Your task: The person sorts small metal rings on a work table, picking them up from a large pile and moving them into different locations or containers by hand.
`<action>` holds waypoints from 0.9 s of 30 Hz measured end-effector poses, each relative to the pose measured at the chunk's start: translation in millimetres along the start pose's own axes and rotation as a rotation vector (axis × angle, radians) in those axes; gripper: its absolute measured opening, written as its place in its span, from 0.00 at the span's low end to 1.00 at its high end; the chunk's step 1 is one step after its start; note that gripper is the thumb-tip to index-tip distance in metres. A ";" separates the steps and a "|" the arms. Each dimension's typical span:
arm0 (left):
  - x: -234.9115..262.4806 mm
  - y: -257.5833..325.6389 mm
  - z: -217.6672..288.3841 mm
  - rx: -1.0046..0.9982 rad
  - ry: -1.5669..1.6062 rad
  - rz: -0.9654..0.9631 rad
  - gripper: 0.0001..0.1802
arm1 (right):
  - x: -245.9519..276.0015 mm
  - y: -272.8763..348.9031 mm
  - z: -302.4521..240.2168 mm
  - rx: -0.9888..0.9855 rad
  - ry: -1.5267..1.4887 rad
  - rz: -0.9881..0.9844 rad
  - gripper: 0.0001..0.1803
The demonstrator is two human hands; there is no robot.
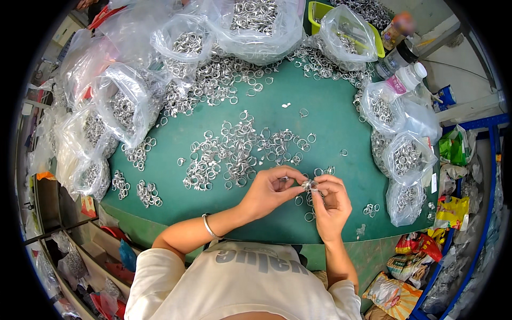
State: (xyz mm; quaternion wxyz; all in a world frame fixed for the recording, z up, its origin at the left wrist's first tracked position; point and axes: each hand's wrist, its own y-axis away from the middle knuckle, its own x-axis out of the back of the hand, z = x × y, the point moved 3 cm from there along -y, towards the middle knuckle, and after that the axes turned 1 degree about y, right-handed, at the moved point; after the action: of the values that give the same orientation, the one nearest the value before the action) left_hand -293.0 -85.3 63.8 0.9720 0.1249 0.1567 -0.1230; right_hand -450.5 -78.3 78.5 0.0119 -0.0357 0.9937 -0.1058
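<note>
Near the front edge of the green table (341,122), my two hands meet fingertip to fingertip. My left hand (273,192) is closed, thumb and forefinger pinching at a small silver ring (308,184). My right hand (330,207) is closed too, its thumb and fingers on silver rings at the same spot; how many is too small to tell. Several loose rings (310,216) lie just beneath and between the hands. Beyond my left hand spreads a loose heap of silver rings (234,152).
Clear plastic bags full of rings stand along the left (125,112), back (261,40) and right (408,154). Small ring clusters lie at left (148,193) and right (371,209). A yellow-green basket (319,10), a white bottle (410,76) and a dark-lidded jar (397,57) stand back right.
</note>
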 end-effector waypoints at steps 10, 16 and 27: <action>-8.1 7.0 6.7 -0.114 -0.123 0.021 0.12 | 5.4 9.5 4.5 -0.352 -0.293 -0.097 0.17; -9.4 2.4 -6.6 -0.013 -0.063 0.005 0.12 | -4.5 10.9 4.0 -0.689 -0.710 -0.081 0.14; -3.9 0.8 -9.1 0.039 0.066 -0.014 0.10 | 89.2 -33.6 -47.8 0.039 0.346 0.436 0.11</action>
State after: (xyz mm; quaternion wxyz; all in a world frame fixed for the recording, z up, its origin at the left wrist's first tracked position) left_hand -298.8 -81.2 56.9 0.9627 0.1467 0.1872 -0.1287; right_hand -538.7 -107.6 130.9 -0.1347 0.1979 0.9630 -0.1241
